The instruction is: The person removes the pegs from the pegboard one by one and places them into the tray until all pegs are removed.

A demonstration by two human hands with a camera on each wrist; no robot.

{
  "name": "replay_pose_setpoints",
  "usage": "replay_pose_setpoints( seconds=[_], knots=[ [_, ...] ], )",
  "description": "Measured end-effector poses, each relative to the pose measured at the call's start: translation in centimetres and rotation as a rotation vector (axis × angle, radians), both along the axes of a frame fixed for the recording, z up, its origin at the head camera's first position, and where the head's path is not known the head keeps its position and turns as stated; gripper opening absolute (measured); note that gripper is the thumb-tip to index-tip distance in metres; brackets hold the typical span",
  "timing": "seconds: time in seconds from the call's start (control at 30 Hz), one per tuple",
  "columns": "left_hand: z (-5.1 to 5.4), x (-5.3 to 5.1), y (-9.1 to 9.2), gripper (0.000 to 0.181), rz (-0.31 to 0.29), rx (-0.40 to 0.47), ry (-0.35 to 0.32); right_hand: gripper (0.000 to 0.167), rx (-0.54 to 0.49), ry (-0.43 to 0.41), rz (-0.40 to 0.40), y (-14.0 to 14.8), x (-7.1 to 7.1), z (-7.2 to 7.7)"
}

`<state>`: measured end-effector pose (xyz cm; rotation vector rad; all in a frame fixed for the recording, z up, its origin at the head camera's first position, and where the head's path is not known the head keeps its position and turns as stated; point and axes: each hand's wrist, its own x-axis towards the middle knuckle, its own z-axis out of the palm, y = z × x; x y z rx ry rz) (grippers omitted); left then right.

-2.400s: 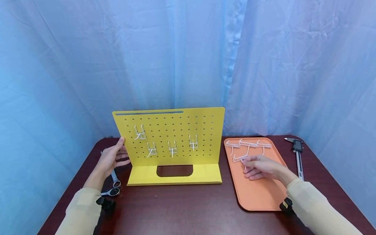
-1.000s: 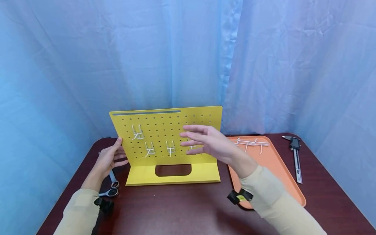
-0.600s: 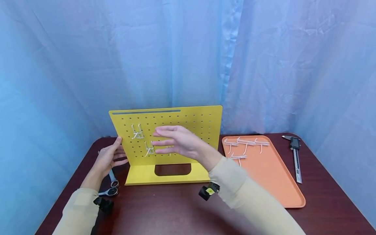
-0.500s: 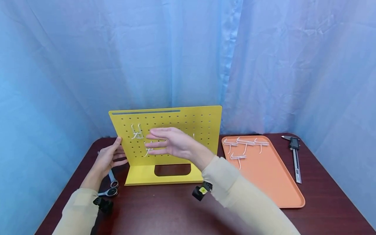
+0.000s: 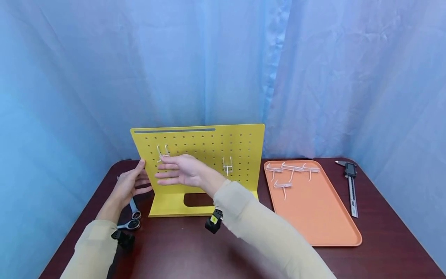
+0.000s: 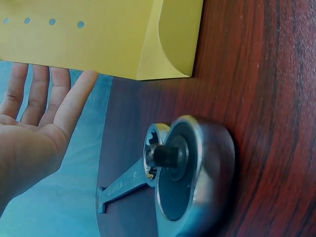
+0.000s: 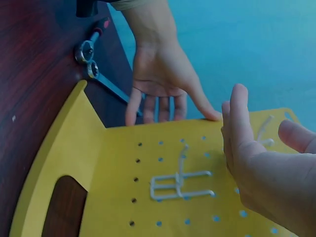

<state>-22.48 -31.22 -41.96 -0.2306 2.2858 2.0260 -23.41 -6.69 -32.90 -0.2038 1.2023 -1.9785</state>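
A yellow pegboard (image 5: 244,151) stands upright on its base, with white wire hooks in its holes. My left hand (image 5: 128,188) is at its left edge, thumb and straight fingers touching it. My right hand (image 5: 184,170) hovers in front of the board's left half, fingers extended and thumb apart, holding nothing. It is nearest the upper-left hook (image 5: 163,151), partly behind its thumb, and covers the lower hooks in the head view. One lower hook (image 7: 180,185) shows in the right wrist view. Farther right on the board is another hook (image 5: 227,166).
An orange tray (image 5: 324,217) with several loose white hooks (image 5: 292,168) lies on the right. Beyond it is a digital caliper (image 5: 352,190). Left of the board lie a ratchet (image 6: 192,173) and a wrench (image 6: 126,182) on the dark wooden table (image 5: 181,248).
My right hand has left the tray, where it was touching a hook, and moved left across the pegboard's front. That hook still lies on the tray. My left hand stays at the edge.
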Motion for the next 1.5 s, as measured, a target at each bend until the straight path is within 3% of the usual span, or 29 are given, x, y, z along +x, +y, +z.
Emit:
replay_pose_setpoints(
  seconds=[0.13, 0.37, 0.57, 0.77, 1.1, 1.5],
  knots=[
    [-0.1, 0.2, -0.1, 0.073, 0.0, 0.009, -0.016, 0.047, -0.034, -0.049, 0.003, -1.2, 0.1, -0.5],
    [-0.1, 0.3, -0.3, 0.079, -0.013, -0.012, -0.009, 0.022, -0.069, -0.071, -0.045, -2.4, 0.1, -0.6],
    [-0.1, -0.2, -0.1, 0.083, -0.016, -0.008, -0.004, 0.035, -0.045, -0.064, -0.09, -2.1, -0.1, -0.7],
    [-0.4, -0.2, 0.0, 0.088, 0.011, -0.005, -0.021, 0.022, -0.053, -0.083, -0.095, -1.8, -0.4, -0.9],
    [-0.2, -0.4, -0.1, 0.085, 0.008, -0.015, -0.002, 0.034, -0.066, -0.061, -0.056, -1.6, -0.7, -0.9],
    [-0.3, -0.3, -0.2, 0.087, 0.012, -0.008, -0.018, 0.035, -0.075, -0.053, -0.036, -1.4, -0.6, -1.0]
  ],
)
